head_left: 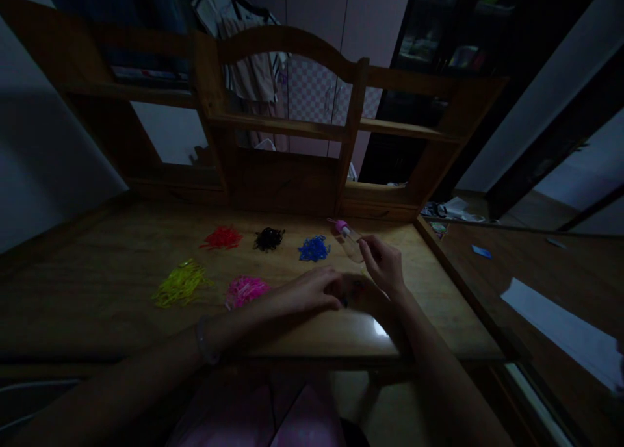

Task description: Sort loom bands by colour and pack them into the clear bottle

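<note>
My right hand [386, 263] has its fingers closed at the side of a clear bottle [351, 244] with a pink cap, which leans away from me. My left hand [322, 288] is low over the table, thumb and fingers curled together. A tiny dark thing shows by its fingertips, too small to make out. Below the bottle, a few small bits lie on the wood, partly in shadow. Loose small bands lie in piles: blue [314, 248] nearest the bottle, pink [245, 292] beside my left forearm, black [269, 238], red [221, 238] and yellow [182, 283] farther left.
The wooden table [127, 258] has a shelf unit [287, 125] along its back edge. On the right, a lower brown surface holds a white paper sheet [560, 327] and a blue card [481, 251]. The room is dim.
</note>
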Available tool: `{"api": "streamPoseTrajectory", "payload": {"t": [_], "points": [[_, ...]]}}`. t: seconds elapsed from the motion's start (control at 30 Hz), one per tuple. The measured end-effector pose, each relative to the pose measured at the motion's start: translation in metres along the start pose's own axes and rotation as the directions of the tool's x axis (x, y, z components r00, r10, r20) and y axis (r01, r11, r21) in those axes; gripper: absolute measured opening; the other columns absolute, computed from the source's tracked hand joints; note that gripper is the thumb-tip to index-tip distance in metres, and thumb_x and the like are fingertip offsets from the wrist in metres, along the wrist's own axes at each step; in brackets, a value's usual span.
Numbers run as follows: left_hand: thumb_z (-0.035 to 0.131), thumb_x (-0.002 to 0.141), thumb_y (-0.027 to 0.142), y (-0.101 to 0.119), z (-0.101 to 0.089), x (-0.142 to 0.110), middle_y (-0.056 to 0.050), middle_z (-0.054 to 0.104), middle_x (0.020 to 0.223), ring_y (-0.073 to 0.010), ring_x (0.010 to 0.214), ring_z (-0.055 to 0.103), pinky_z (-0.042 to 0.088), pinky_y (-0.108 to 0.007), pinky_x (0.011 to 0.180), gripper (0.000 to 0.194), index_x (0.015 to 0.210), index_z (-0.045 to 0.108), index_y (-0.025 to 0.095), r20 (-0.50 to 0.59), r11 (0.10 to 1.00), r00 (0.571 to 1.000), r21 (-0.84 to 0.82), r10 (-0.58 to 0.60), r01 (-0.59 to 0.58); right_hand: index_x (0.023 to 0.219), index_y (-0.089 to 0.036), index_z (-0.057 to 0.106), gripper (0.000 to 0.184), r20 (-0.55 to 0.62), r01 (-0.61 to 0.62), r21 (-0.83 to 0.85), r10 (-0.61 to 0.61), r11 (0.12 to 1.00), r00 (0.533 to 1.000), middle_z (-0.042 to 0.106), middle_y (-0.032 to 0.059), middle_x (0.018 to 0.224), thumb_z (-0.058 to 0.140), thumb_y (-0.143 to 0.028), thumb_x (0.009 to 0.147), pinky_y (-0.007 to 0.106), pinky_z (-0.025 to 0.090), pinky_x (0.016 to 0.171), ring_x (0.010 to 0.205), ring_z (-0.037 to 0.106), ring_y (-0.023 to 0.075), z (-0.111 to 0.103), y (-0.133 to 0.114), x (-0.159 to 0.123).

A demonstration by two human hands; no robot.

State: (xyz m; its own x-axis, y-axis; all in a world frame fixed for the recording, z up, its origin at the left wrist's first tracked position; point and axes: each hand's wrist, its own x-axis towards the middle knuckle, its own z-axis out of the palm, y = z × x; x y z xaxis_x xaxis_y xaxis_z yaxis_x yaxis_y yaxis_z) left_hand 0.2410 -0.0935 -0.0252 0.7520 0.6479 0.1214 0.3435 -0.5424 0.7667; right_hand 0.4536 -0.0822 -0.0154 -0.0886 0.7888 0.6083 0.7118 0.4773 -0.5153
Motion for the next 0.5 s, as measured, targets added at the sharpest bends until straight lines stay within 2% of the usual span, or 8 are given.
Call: {"api": "streamPoseTrajectory", "payload": {"t": [0.13,0.33,0.5], "points": [[0.062,0.083,0.027,0.005,0.002,-0.009,-0.003,0.063,0.093,-0.0168,0.087,0.057,0.045,-0.026,0.076,0.009,0.086,0.065,0.018,-0.013,1.0,1.0,0.025,-0.014,0.015,0.088,-0.019,0.065,0.03,-0.04,-0.013,-0.015,0.012,1.0,0.999,0.054,-0.0017,0.063,0.044,-0.038,0.097,0.024,0.032,0.055,0.053,0.045,0.0112,-0.003,0.005,0.005],[0.059,0.084,0.024,0.006,0.006,-0.013,-0.001,0.064,0.086,-0.014,0.077,0.058,0.044,-0.023,0.068,0.008,0.084,0.064,0.018,-0.055,0.996,0.998,0.069,-0.044,0.048,0.089,-0.018,0.065,0.034,-0.089,-0.027,0.002,0.027,1.0,0.996,0.053,-0.0009,0.063,0.04,-0.038,0.1,0.024,0.032,0.056,0.053,0.045,0.0114,-0.006,0.01,0.004],[0.059,0.083,0.024,-0.005,0.0,-0.007,0.0,0.066,0.082,-0.013,0.075,0.06,0.046,-0.023,0.069,0.008,0.082,0.064,0.017,-0.08,0.999,0.996,0.006,-0.04,0.041,0.088,-0.019,0.065,0.034,-0.067,-0.03,-0.011,0.03,0.999,0.997,0.052,-0.0009,0.063,0.039,-0.037,0.1,0.024,0.033,0.057,0.055,0.045,0.0119,-0.003,0.011,0.003]]}}
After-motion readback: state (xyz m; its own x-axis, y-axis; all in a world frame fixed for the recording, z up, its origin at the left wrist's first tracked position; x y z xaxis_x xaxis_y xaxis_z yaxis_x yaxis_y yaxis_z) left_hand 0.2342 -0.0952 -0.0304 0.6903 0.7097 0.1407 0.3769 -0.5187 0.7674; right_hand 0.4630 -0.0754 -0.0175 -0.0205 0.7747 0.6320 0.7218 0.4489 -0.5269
